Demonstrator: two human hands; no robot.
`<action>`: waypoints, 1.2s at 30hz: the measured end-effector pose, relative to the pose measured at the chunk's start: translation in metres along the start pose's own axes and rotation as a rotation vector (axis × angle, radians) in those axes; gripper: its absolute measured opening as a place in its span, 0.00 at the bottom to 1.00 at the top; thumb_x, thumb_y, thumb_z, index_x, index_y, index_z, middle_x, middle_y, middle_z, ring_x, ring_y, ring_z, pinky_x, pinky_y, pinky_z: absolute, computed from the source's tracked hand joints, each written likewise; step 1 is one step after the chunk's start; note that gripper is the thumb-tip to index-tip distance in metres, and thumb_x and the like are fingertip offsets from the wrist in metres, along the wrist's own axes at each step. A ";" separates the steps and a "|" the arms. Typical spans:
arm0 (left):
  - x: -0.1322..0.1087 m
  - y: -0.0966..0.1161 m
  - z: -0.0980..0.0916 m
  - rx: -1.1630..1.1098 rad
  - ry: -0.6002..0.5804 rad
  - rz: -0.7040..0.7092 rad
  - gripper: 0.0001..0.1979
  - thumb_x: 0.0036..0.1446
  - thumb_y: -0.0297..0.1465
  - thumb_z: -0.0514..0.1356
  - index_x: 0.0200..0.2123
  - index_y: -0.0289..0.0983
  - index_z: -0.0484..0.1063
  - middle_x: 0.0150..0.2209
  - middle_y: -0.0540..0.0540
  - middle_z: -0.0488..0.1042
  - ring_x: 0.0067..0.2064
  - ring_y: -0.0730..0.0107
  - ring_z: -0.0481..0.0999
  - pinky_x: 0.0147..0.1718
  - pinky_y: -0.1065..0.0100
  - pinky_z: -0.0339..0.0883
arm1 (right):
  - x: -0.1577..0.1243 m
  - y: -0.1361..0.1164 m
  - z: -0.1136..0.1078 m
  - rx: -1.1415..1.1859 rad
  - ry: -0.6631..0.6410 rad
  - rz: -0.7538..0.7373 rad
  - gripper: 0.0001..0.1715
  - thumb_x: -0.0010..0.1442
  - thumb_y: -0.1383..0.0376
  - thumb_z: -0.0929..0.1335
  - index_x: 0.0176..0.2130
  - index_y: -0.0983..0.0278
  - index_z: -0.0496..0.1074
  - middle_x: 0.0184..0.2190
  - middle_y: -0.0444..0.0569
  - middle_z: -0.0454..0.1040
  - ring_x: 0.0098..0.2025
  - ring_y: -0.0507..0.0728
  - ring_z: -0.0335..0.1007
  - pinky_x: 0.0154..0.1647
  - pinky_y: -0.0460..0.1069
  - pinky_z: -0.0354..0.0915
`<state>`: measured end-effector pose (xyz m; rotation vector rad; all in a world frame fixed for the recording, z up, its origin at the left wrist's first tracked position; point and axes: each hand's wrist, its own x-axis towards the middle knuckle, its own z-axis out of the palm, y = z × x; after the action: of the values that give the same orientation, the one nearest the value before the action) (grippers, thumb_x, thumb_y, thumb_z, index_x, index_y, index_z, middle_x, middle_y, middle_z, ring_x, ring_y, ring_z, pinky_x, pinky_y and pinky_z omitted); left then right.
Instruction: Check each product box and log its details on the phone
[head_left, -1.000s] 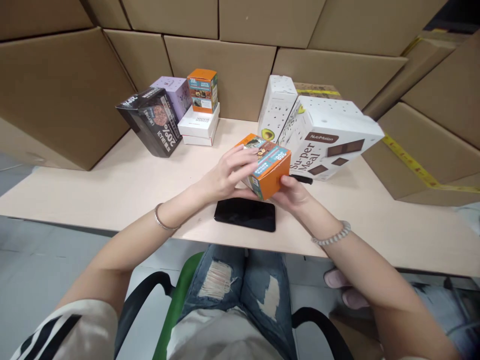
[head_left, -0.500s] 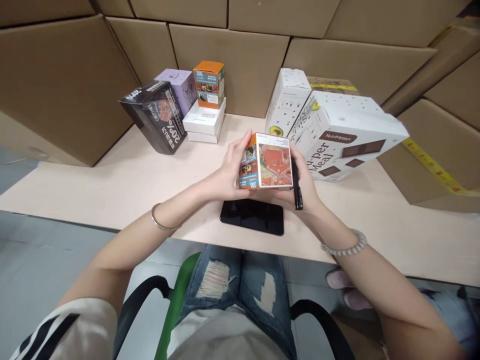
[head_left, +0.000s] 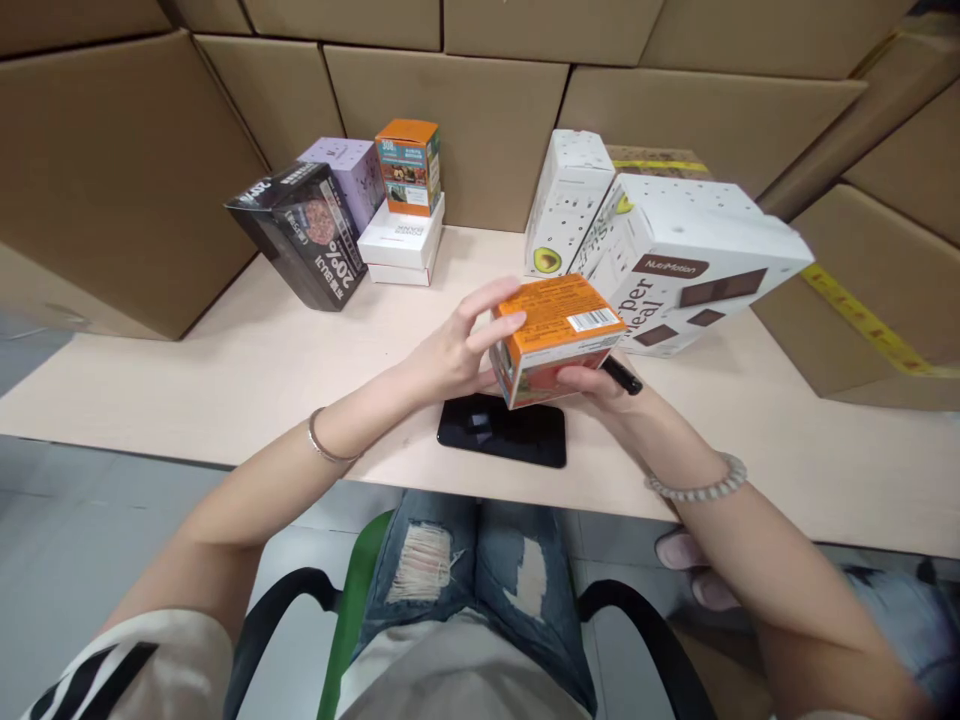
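Observation:
Between my two hands is an orange puzzle-like picture box (head_left: 559, 310), tilted so that its orange face with a barcode points up. My left hand (head_left: 469, 345) grips its left side, two fingers lying over the top edge. My right hand (head_left: 604, 385) holds it from the lower right, thumb on the picture side. A black pen (head_left: 622, 375) is also tucked in my right hand. Below the box, a black phone (head_left: 502, 430) lies flat on the table (head_left: 315, 370).
A similar orange box (head_left: 409, 170) stands on white boxes (head_left: 401, 240) at the back. Beside them are a purple box (head_left: 352, 175) and a leaning black box (head_left: 307, 235). Large white boxes (head_left: 697, 240) stand at right. Cardboard cartons (head_left: 450, 130) wall the table's rear.
The held box has been turned, from its picture face showing to its orange barcode face on top. My left fingers have shifted onto its top edge, and the pen has tilted.

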<state>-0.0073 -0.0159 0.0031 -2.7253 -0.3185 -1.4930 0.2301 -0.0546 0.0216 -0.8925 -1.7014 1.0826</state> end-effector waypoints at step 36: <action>0.000 0.001 -0.007 -0.099 -0.021 -0.200 0.60 0.52 0.57 0.74 0.78 0.55 0.43 0.70 0.37 0.61 0.71 0.40 0.67 0.68 0.37 0.66 | -0.004 -0.010 0.018 0.406 0.158 0.187 0.40 0.53 0.39 0.79 0.58 0.53 0.75 0.62 0.51 0.79 0.65 0.69 0.76 0.66 0.67 0.74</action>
<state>-0.0128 -0.0180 0.0070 -2.8624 -0.5472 -1.5653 0.2138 -0.0663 0.0259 -0.8573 -1.2256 1.3829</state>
